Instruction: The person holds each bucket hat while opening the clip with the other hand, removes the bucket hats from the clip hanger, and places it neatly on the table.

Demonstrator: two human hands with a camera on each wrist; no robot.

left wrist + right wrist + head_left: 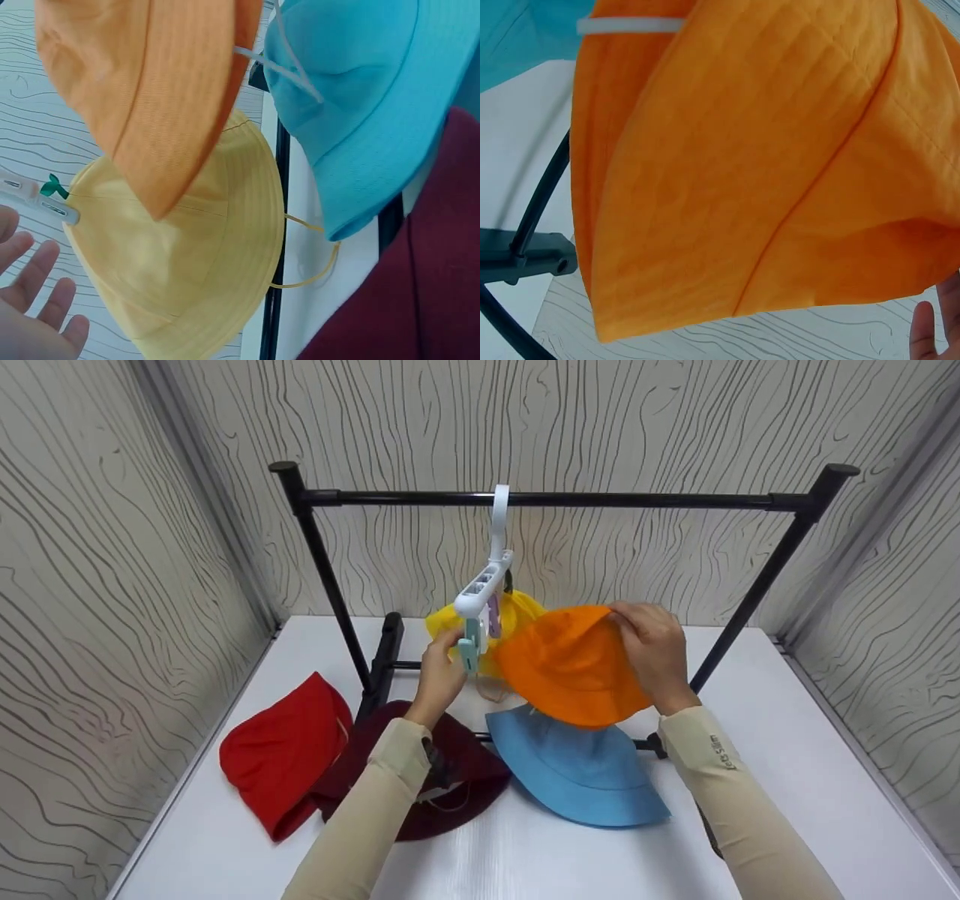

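My right hand (pixel 654 649) pinches an orange bucket hat (pixel 574 667) at its crown edge and holds it up in front of the rack. My left hand (pixel 441 671) is raised beside a teal clip (pixel 469 645) hanging from a white hanger (pixel 484 585). In the left wrist view its fingers (pixel 54 304) are spread and fairly straight, partly cut off by the frame edge; no held thing shows there. Behind the hanger hangs a yellow bucket hat (pixel 172 247), gripped by a pale clip (pixel 56 208). A purple clip (pixel 494 615) hangs between.
The hanger hooks over the top bar (pixel 637 500) of a black rack. On the white table (pixel 780 802) lie a red hat (pixel 289 750) at left, a maroon hat (pixel 472 769) under my left forearm, and a light blue hat (pixel 577 772) below the orange one. Patterned walls surround the table.
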